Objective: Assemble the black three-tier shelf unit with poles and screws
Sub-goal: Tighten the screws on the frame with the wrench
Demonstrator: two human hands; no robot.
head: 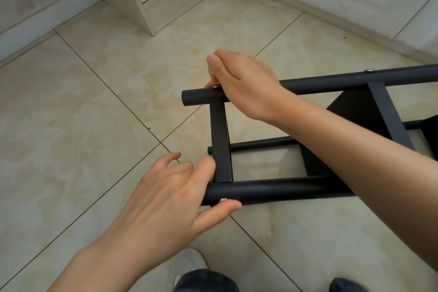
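The shelf (221,140) lies on its side on the floor (94,149), left hand (166,192) clasping the near pole (272,188) between thumb and curled fingers (187,166), right hand (244,83) pinching a silvery bit (211,71) over the far pole (343,82)'s screw (215,87), which may cross-thread or drop if the frame rocks.

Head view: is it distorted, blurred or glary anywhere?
Head view: mild wide-angle stretch toward the edges; soft, even light, only faint shadows on the floor tiles beneath the shelf unit; dull sheen along the near pole, no harsh glare; nothing noticeably blurred.
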